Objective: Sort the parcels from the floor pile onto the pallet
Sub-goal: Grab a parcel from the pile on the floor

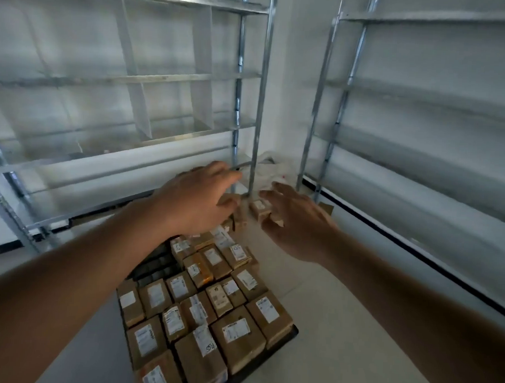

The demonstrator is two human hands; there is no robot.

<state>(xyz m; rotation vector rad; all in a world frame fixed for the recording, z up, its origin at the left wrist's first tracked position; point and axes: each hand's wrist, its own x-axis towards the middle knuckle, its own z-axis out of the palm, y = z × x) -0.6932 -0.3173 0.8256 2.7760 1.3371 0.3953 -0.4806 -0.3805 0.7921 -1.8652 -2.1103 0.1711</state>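
Observation:
A dark pallet (293, 329) lies on the pale floor below me, packed with several brown cardboard parcels (236, 334) bearing white labels. Beyond its far end a small floor pile of brown parcels (260, 208) sits near the shelf leg. My left hand (197, 202) stretches forward above the pallet's far end, fingers relaxed and holding nothing. My right hand (297, 223) reaches beside it with fingers spread, palm toward the pile, also holding nothing. Both hands partly hide the pile.
Metal shelving (134, 79) stands at the left and back, and a second rack (423, 97) at the right; both look bare. White crumpled bags (271, 170) lie in the corner between them. Pale floor (341, 325) runs to the right of the pallet.

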